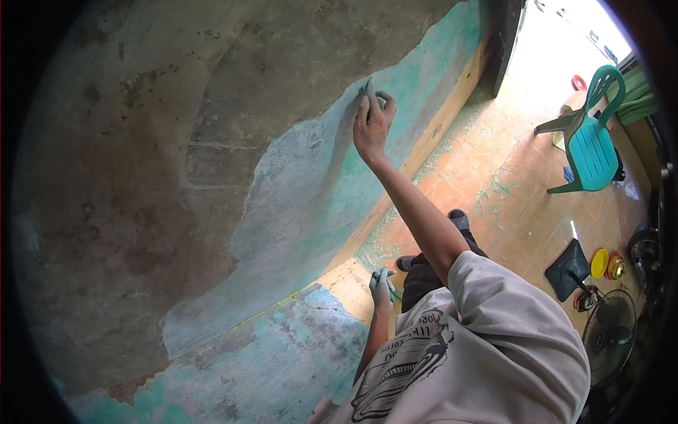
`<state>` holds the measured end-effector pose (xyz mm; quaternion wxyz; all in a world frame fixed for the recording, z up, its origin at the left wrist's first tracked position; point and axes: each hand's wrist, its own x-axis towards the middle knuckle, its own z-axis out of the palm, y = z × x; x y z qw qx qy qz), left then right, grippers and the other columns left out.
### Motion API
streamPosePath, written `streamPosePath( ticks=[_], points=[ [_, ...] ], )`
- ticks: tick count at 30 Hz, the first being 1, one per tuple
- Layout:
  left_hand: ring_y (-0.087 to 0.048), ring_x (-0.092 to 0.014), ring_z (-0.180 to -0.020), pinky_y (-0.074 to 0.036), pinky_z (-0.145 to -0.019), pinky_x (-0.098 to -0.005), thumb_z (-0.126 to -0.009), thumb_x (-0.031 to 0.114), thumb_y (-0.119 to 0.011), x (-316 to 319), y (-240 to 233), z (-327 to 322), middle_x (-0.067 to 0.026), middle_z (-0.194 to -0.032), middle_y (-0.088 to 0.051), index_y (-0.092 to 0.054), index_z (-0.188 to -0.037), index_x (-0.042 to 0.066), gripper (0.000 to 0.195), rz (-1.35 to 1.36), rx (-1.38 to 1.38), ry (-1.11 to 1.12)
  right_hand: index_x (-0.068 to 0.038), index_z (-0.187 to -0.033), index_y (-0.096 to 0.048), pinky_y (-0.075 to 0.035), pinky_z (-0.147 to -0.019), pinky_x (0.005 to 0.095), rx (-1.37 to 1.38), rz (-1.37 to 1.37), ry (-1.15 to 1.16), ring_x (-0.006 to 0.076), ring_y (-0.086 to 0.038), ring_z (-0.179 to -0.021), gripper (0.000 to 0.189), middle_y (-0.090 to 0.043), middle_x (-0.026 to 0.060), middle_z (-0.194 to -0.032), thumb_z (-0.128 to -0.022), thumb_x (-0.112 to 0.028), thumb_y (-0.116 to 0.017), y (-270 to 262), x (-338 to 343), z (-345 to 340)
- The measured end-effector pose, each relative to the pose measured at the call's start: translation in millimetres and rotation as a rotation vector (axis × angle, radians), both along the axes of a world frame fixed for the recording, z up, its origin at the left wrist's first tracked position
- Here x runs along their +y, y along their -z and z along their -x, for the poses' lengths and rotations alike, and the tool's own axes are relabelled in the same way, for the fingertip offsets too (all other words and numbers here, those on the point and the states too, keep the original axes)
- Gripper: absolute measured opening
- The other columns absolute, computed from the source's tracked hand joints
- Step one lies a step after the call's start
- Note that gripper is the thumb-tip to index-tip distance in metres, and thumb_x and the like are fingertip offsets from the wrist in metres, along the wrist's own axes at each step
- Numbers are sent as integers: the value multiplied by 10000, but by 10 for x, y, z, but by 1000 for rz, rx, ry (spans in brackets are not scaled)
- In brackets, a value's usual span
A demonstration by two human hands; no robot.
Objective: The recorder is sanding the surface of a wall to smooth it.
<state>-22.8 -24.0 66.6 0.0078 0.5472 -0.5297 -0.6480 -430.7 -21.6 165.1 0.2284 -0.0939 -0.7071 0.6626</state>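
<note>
My right hand (373, 127) is raised against the wall, its bent fingers pressed around a small, flat grey-green piece (369, 86), whose kind I cannot tell. It touches the wall near the border between bare grey-brown plaster (233, 116) and worn, pale turquoise paint (296, 180). Lower down, near my waist, my left hand (380, 289) is closed around a small green object (392, 295), mostly hidden by the fingers. Pale dust coats the fingers of both hands.
A second painted wall (275, 360) meets this one at a corner. Paint flakes (495, 188) litter the tiled floor (524, 212) near my feet. To the right are a turquoise plastic chair (593, 151), a black fan base (568, 269), a fan grille (609, 339) and a yellow round lid (599, 263). A doorway stands open at top right.
</note>
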Motion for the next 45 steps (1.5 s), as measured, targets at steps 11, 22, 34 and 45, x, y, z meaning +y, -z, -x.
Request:
streamPosePath(
  ticks=[11, 22, 34, 45],
  points=[
    [-431, -53, -473, -350, -448, -222, -1018, 180, -578, 7, 12, 26, -98, -943, -696, -591, -1004, 61, 120, -6, 0, 12, -90, -1421, -585, -424, -1000, 448, 69, -34, -29, 364, -493, -1141, 410, -516, 199, -1222, -1018, -147, -528, -63, -10, -62],
    [-441, -50, -497, -349, -449, -211, -1011, 151, -577, 29, -17, 79, -68, -909, -690, -605, -985, 78, 83, -2, 19, 24, -71, -1395, -598, -422, -991, 459, 14, 5, 3, 375, -499, -1099, 404, -528, 211, -1193, -1007, -169, -540, -7, 24, -15],
    [-446, -51, -515, -362, -459, -210, -1010, 176, -585, 83, 33, -2, -76, -928, -679, -593, -1021, 61, 115, 2, 13, 10, -60, -1402, -590, -426, -978, 449, 14, 10, -80, 378, -502, -1099, 424, -505, 239, -1187, -988, -150, -568, 145, 28, -60],
    [-442, -47, -515, -356, -459, -206, -1012, 169, -582, 49, 3, 15, -59, -921, -677, -606, -1026, 70, 103, 1, -4, 36, -63, -1381, -609, -414, -1006, 458, -177, 101, -1, 387, -490, -1126, 405, -502, 249, -1202, -990, -156, -558, 77, 72, 3]
  ],
)
